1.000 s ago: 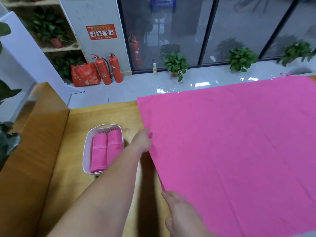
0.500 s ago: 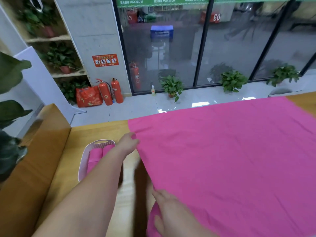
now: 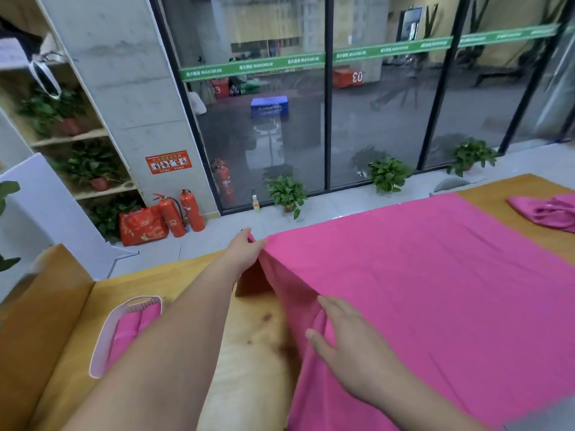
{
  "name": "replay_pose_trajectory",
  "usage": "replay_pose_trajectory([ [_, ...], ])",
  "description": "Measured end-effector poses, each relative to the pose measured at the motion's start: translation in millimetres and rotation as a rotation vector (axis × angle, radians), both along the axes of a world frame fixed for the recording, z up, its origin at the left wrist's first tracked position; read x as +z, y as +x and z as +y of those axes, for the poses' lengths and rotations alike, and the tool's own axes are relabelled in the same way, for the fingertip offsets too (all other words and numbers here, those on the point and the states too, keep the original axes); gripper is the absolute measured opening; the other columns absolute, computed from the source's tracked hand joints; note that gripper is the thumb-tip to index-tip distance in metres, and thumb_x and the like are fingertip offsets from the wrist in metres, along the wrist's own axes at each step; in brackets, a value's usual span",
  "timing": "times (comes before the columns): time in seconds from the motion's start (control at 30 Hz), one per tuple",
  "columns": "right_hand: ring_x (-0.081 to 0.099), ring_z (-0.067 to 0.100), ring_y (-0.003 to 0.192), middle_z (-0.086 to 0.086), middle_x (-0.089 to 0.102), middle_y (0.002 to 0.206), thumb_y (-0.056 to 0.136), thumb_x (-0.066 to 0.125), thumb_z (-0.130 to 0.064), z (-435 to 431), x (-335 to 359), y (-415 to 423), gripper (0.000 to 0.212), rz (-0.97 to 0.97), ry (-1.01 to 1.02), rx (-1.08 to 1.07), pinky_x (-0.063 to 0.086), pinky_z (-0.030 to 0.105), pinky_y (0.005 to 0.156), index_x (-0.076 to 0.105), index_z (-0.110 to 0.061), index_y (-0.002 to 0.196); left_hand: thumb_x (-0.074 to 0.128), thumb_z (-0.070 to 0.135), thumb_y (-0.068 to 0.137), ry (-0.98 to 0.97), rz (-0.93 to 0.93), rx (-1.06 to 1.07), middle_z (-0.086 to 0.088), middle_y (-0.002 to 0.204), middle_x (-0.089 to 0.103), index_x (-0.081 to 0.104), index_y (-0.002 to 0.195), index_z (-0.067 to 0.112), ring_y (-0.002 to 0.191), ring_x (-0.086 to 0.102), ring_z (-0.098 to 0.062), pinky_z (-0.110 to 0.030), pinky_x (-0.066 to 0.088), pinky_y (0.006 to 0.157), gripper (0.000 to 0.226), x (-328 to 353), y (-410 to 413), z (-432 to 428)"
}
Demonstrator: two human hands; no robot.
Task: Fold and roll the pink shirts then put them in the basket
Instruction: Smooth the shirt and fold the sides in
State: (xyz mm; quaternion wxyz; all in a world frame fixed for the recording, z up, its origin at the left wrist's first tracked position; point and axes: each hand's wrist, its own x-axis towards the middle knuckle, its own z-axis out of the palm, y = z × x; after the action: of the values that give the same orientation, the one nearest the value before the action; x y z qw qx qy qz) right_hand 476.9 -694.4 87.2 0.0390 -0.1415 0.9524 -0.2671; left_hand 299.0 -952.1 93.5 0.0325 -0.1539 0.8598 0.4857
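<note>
At table edge, left fingers pinch pink shirt corner; right fingers lie flat.

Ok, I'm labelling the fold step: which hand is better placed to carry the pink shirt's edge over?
Left hand, probably: it grips the far corner of the pink shirt, lifted off the table. The right hand lies flat on the cloth, gripping nothing.
</note>
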Motion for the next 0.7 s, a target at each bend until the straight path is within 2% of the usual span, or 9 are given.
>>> replay_pose_trajectory([
  [0.1,0.024,0.008,0.156,-0.01,0.025,0.171,0.106,0.047,-0.055,40,13,-6,0.071,0.034,-0.03,-0.033,0.019,0.025,0.126,0.024,-0.025,0.166,0.064,0.038,0.102,-0.022,0.047,-0.015,-0.004,0.151,0.046,0.027,0.165,0.018,0.135,0.049,-0.029,-0.044,0.041,0.117,0.076,11,-10,43],
  [0.17,0.025,0.008,0.156,-0.01,0.024,0.171,0.106,0.046,-0.055,66,19,-8,0.071,0.04,-0.035,-0.053,0.022,0.026,0.125,0.023,-0.025,0.167,0.064,0.037,0.101,0.003,0.066,-0.016,-0.001,0.128,0.055,0.04,0.157,0.023,0.117,0.058,-0.03,-0.042,0.05,0.104,0.062,16,-15,73],
  [0.23,0.026,0.01,0.156,-0.01,0.022,0.172,0.106,0.046,-0.055,91,24,-10,0.072,0.042,-0.034,-0.068,0.024,0.029,0.125,0.021,-0.025,0.167,0.064,0.033,0.102,0.021,0.101,-0.016,0.008,0.099,0.05,0.052,0.122,0.037,0.101,0.059,-0.027,-0.04,0.051,0.089,0.024,19,-22,103],
  [0.3,0.028,0.011,0.155,-0.011,0.021,0.172,0.107,0.046,-0.054,116,29,-11,0.072,0.047,-0.038,-0.083,0.027,0.031,0.125,0.021,-0.025,0.167,0.064,0.028,0.103,0.022,0.151,-0.029,0.014,0.088,0.038,0.041,0.096,0.041,0.089,0.05,-0.019,-0.028,0.042,0.073,0.027,24,-27,135],
  [0.37,0.03,0.011,0.154,-0.011,0.022,0.171,0.106,0.047,-0.054,140,33,-12,0.071,0.06,-0.045,-0.1,0.03,0.032,0.124,0.022,-0.025,0.167,0.065,0.026,0.102,-0.008,0.179,-0.038,0.015,0.086,0.036,0.037,0.086,0.036,0.088,0.045,-0.017,-0.021,0.033,0.066,0.033,26,-36,163],
  [0.53,0.033,0.012,0.152,-0.011,0.022,0.171,0.106,0.047,-0.054,201,45,-18,0.072,0.087,-0.034,-0.131,0.034,0.037,0.122,0.022,-0.024,0.167,0.063,0.029,0.103,0.02,0.198,-0.047,0.01,0.098,0.041,0.045,0.098,0.042,0.081,0.043,-0.009,-0.024,0.034,0.069,0.022,38,-55,230],
  [0.6,0.035,0.013,0.151,-0.011,0.024,0.17,0.106,0.047,-0.054,223,50,-22,0.071,0.101,-0.034,-0.149,0.035,0.038,0.121,0.023,-0.024,0.166,0.065,0.03,0.102,-0.009,0.183,-0.054,0.005,0.105,0.046,0.054,0.108,0.032,0.097,0.049,-0.017,-0.024,0.041,0.08,0.013,38,-66,253],
  [0.67,0.036,0.014,0.151,-0.009,0.025,0.17,0.106,0.048,-0.053,245,53,-28,0.071,0.112,-0.03,-0.178,0.035,0.038,0.122,0.025,-0.023,0.166,0.068,0.036,0.1,0.008,0.188,-0.074,-0.003,0.129,0.054,0.05,0.147,0.013,0.127,0.05,-0.024,-0.034,0.04,0.106,0.055,38,-77,279],
  [0.7,0.037,0.015,0.151,-0.009,0.025,0.17,0.106,0.048,-0.053,255,54,-31,0.071,0.112,-0.031,-0.193,0.035,0.038,0.122,0.025,-0.023,0.166,0.068,0.038,0.1,0.01,0.19,-0.076,-0.004,0.135,0.054,0.047,0.151,0.011,0.134,0.048,-0.026,-0.033,0.035,0.109,0.062,36,-84,291],
])
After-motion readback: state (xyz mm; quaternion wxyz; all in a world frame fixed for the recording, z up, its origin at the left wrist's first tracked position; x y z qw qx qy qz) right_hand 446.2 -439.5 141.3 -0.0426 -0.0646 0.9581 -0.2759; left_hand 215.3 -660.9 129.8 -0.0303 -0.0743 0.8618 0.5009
